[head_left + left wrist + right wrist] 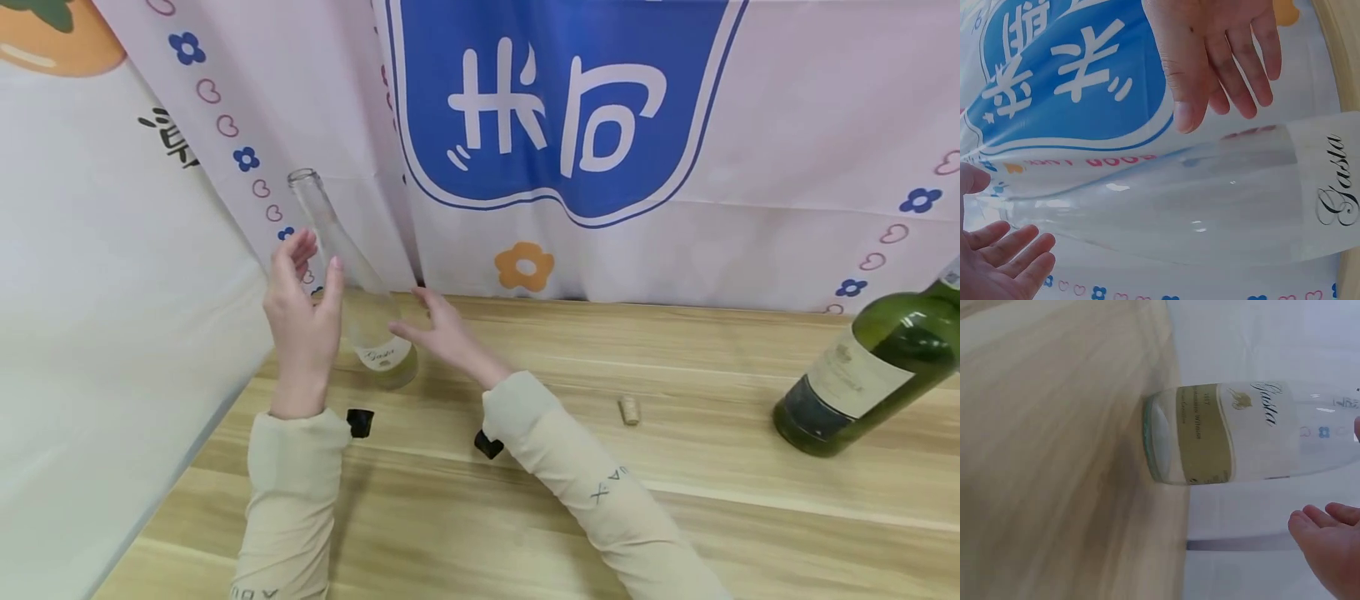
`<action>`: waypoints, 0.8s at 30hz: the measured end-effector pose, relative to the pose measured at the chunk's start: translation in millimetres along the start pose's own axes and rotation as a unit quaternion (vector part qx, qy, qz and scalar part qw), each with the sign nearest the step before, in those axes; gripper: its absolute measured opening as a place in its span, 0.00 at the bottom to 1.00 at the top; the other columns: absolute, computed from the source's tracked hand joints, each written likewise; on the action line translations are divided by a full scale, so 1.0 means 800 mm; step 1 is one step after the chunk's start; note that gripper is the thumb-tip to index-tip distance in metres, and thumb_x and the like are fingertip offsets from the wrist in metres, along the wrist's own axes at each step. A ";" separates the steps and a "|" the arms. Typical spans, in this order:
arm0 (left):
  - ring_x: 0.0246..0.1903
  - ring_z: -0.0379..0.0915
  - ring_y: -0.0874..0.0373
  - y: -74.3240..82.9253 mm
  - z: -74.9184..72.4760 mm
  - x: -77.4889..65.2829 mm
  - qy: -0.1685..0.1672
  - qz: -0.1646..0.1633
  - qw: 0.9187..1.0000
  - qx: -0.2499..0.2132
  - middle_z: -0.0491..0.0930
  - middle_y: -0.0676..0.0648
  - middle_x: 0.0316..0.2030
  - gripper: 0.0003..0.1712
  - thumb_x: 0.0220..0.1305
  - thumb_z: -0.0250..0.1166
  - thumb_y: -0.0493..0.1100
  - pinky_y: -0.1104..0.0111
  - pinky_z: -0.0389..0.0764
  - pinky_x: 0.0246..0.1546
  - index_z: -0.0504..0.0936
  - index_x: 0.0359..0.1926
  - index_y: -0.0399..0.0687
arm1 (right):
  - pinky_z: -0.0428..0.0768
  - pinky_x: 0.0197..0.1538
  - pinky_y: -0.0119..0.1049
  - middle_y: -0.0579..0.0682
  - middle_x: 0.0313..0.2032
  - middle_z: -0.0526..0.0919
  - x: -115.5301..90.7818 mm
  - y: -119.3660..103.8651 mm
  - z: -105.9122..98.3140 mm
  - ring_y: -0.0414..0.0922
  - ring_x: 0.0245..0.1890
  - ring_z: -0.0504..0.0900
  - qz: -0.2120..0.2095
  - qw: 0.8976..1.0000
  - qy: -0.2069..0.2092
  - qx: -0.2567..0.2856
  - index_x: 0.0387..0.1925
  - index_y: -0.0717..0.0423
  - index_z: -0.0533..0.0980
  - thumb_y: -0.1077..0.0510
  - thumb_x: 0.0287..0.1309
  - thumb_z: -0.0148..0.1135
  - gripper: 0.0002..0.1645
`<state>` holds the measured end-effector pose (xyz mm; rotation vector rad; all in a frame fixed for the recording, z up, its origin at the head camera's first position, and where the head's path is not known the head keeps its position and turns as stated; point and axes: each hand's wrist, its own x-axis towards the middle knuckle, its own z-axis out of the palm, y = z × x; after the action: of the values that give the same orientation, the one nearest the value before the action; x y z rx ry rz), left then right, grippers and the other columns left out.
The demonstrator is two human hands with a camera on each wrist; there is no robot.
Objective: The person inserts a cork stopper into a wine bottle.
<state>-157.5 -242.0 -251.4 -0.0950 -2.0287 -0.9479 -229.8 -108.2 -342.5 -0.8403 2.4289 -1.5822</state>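
A clear glass bottle [348,258] with an uncorked mouth stands upright on the wooden table at the back left. Its label [1254,419], lettered "Gasta", is near the base. My left hand [303,312] is raised at the bottle's left side, fingers loosely bent and holding nothing. Lower down, to the right of the base, my right hand [450,337] has its thumb and fingers spread. In the left wrist view the left hand [1010,256] is beside the neck and the right hand [1216,56] beside the body. The right wrist view shows fingertips [1310,522] next to the glass.
A green wine bottle [847,379] stands at the far right of the table [450,533]. A small cork [630,410] is between the two bottles. Printed curtains [787,108] hang behind and a white sheet [127,275] at the left. Black pieces [360,422] sit at both cuffs.
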 end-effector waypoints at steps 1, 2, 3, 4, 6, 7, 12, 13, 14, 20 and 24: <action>0.55 0.65 0.53 -0.003 0.000 0.001 -0.002 -0.004 1.000 0.001 0.70 0.39 0.54 0.25 0.64 0.56 0.41 0.72 0.63 0.58 0.64 0.58 0.33 | 0.63 0.62 0.39 0.54 0.66 0.58 0.001 0.002 0.003 0.49 0.63 0.61 -0.004 1.000 0.000 0.014 0.68 0.57 0.50 0.42 0.55 0.59 0.48; 0.56 0.65 0.53 -0.006 0.001 0.001 -0.005 -0.009 1.000 0.001 0.69 0.39 0.55 0.25 0.64 0.56 0.41 0.72 0.63 0.58 0.64 0.59 0.34 | 0.63 0.62 0.39 0.55 0.66 0.57 0.003 0.003 0.006 0.50 0.63 0.61 -0.007 1.000 -0.002 0.029 0.68 0.58 0.50 0.43 0.55 0.60 0.47; 0.56 0.65 0.53 -0.010 0.001 0.001 -0.008 -0.014 1.000 0.001 0.69 0.39 0.55 0.26 0.64 0.56 0.42 0.71 0.63 0.58 0.63 0.59 0.34 | 0.63 0.62 0.39 0.56 0.66 0.57 0.004 0.004 0.010 0.51 0.63 0.60 -0.009 0.999 -0.003 0.045 0.68 0.59 0.50 0.44 0.55 0.60 0.47; 0.55 0.65 0.53 -0.014 0.002 0.002 -0.012 -0.018 1.000 0.001 0.69 0.39 0.55 0.26 0.64 0.56 0.42 0.70 0.63 0.58 0.63 0.59 0.34 | 0.62 0.63 0.39 0.56 0.66 0.57 0.006 0.006 0.013 0.50 0.64 0.59 -0.008 0.998 -0.006 0.059 0.68 0.59 0.50 0.45 0.55 0.61 0.48; 0.56 0.65 0.52 -0.022 0.005 0.003 -0.023 -0.030 0.999 -0.008 0.69 0.39 0.55 0.27 0.64 0.56 0.42 0.68 0.63 0.58 0.62 0.60 0.34 | 0.60 0.64 0.40 0.56 0.67 0.55 0.008 0.008 0.019 0.50 0.65 0.57 0.000 0.995 -0.012 0.095 0.68 0.58 0.49 0.46 0.55 0.62 0.48; 0.56 0.64 0.51 -0.025 0.006 0.004 -0.031 -0.039 0.999 -0.017 0.68 0.40 0.55 0.27 0.64 0.56 0.42 0.66 0.63 0.59 0.61 0.60 0.35 | 0.59 0.64 0.42 0.56 0.67 0.55 0.008 0.009 0.021 0.51 0.66 0.56 0.006 0.994 -0.014 0.110 0.68 0.58 0.49 0.47 0.54 0.62 0.48; 0.57 0.62 0.52 -0.039 0.015 0.009 -0.076 -0.112 0.989 -0.061 0.66 0.41 0.57 0.33 0.63 0.57 0.48 0.66 0.61 0.60 0.57 0.63 0.39 | 0.58 0.64 0.44 0.54 0.68 0.52 0.010 0.014 0.028 0.52 0.67 0.53 0.046 0.985 -0.020 0.164 0.69 0.53 0.47 0.46 0.54 0.63 0.49; 0.57 0.62 0.52 -0.041 0.017 0.010 -0.083 -0.127 0.986 -0.068 0.66 0.41 0.58 0.34 0.63 0.58 0.49 0.66 0.61 0.60 0.56 0.64 0.39 | 0.58 0.64 0.44 0.53 0.68 0.52 0.011 0.016 0.030 0.51 0.67 0.53 0.051 0.984 -0.022 0.167 0.69 0.52 0.47 0.46 0.53 0.63 0.50; 0.58 0.62 0.52 -0.043 0.018 0.012 -0.090 -0.145 0.982 -0.080 0.65 0.41 0.58 0.35 0.62 0.58 0.50 0.67 0.61 0.60 0.56 0.64 0.40 | 0.57 0.64 0.44 0.52 0.68 0.52 0.012 0.018 0.031 0.50 0.67 0.53 0.054 0.983 -0.024 0.172 0.69 0.52 0.46 0.46 0.53 0.63 0.50; 0.54 0.66 0.53 -0.052 0.027 0.019 -0.107 -0.211 0.960 -0.153 0.71 0.43 0.50 0.32 0.60 0.61 0.47 0.67 0.65 0.58 0.59 0.60 0.39 | 0.55 0.65 0.46 0.49 0.69 0.51 0.015 0.022 0.040 0.49 0.67 0.51 0.057 0.975 -0.040 0.210 0.70 0.47 0.46 0.50 0.54 0.63 0.49; 0.49 0.70 0.57 -0.059 0.031 0.021 -0.105 -0.224 0.954 -0.171 0.74 0.53 0.41 0.26 0.60 0.62 0.45 0.67 0.67 0.55 0.64 0.55 0.41 | 0.60 0.62 0.46 0.50 0.66 0.57 0.016 0.020 0.047 0.49 0.65 0.56 0.042 0.971 -0.045 0.233 0.69 0.43 0.50 0.54 0.55 0.63 0.44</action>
<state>-203.3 -263.3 -275.1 0.0877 -2.1008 -1.6343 -231.9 -140.5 -371.1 -0.6911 1.8818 -1.9175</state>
